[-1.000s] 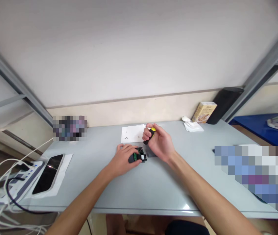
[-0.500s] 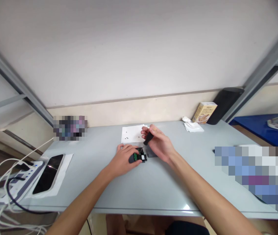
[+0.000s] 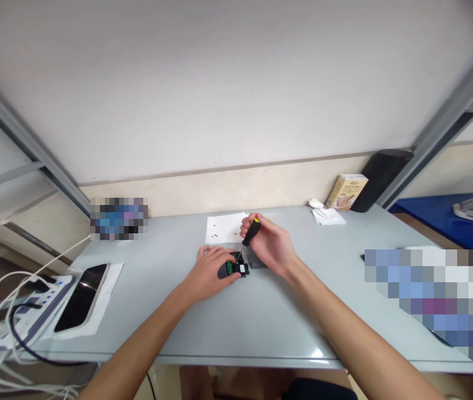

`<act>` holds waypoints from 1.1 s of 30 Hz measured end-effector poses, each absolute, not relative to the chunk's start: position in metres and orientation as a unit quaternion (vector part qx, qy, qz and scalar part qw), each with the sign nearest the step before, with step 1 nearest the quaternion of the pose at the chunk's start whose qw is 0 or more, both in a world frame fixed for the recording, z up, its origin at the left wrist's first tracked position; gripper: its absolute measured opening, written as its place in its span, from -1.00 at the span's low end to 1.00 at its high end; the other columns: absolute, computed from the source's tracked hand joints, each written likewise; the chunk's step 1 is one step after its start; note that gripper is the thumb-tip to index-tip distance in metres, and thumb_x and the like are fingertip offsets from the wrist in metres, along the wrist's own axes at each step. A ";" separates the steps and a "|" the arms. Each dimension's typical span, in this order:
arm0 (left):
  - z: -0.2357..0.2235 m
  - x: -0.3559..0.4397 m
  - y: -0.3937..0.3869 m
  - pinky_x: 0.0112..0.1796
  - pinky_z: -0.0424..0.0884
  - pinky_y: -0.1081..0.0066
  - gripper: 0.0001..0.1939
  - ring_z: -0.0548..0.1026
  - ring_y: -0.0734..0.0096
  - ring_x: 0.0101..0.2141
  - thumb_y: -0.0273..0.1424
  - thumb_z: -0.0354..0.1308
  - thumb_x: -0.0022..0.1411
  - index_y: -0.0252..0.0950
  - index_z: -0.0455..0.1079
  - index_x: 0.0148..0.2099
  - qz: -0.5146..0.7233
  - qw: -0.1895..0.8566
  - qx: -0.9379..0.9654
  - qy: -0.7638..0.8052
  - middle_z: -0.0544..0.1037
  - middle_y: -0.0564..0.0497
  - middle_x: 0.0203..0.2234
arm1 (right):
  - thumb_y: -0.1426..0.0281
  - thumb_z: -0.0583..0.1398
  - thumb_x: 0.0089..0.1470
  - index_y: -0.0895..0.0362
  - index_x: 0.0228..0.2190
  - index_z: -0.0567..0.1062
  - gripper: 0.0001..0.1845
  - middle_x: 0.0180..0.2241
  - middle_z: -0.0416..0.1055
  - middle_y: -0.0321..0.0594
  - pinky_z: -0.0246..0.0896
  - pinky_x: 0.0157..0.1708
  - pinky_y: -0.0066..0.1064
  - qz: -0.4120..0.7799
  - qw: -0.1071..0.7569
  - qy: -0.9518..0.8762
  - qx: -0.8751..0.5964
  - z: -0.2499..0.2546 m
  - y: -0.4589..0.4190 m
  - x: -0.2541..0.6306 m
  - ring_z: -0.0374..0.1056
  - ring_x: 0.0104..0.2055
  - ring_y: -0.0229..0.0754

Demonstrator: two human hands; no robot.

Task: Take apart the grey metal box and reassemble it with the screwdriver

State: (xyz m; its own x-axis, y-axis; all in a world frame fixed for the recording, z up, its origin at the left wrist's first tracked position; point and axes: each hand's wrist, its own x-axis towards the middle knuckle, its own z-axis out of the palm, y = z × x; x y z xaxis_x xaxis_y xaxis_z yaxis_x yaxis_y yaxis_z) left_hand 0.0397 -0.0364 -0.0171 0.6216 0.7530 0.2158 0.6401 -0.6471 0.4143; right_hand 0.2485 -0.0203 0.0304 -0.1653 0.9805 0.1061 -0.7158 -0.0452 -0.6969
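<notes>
Table: pale grey-blue top (image 3: 236,328), its front edge running across the lower part of the view.
Cables: white and black strands (image 3: 12,319), looped over the near left corner of the table.
Power strip: white (image 3: 46,314), lying aslant at the left edge, with plugs seated in its far end.
Phone: dark screen upward (image 3: 81,297), resting on a white sheet just beside the power strip.
Right-hand pile: pixelated (image 3: 432,300), on the right part of the table; its contents cannot be told.
Left hand: palm down (image 3: 211,275), clamped on the near left side of the device, fingers spread along it.
Device: small and dark, with a green circuit board exposed and a pale label (image 3: 242,268); it lies on the table at the centre, under the left hand.
Right hand: raised (image 3: 273,244), fingers closed around the screwdriver's handle.
Screwdriver: black and yellow (image 3: 252,232), tilted, shaft pointing down and left to the device; whether its tip sits in a screw is too small to tell.
Grey part: flat (image 3: 259,263), just right of the device, partly hidden by the right hand.
Paper: white (image 3: 223,225), beyond the device, bearing a few small dark specks (image 3: 215,235).
Tissue: crumpled, white (image 3: 328,215), at the rear right.
Box: yellowish, upright (image 3: 347,193), behind the tissue.
Cylinder: black (image 3: 380,180), leaning just beside the box.
</notes>
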 end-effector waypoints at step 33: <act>-0.018 0.040 -0.036 0.21 0.12 0.04 -0.83 0.47 0.15 0.16 -0.21 0.26 0.40 -0.12 0.45 -0.04 0.198 0.145 0.888 0.390 0.57 0.00 0.16 | -0.02 0.33 0.15 0.03 -0.28 0.55 -0.62 -0.51 0.14 -0.36 0.16 -0.36 -0.32 0.684 0.582 -0.390 -0.202 0.031 -0.024 0.250 0.11 -0.47 -0.22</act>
State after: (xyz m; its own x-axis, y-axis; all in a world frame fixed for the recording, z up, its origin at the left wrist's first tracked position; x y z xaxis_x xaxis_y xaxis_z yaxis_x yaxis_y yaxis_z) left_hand 0.0397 -0.0365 -0.0184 0.6177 0.7491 0.2392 0.6343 -0.6545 0.4115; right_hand 0.2500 -0.0238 0.0309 -0.2411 0.9542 0.1771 -0.6384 -0.0185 -0.7695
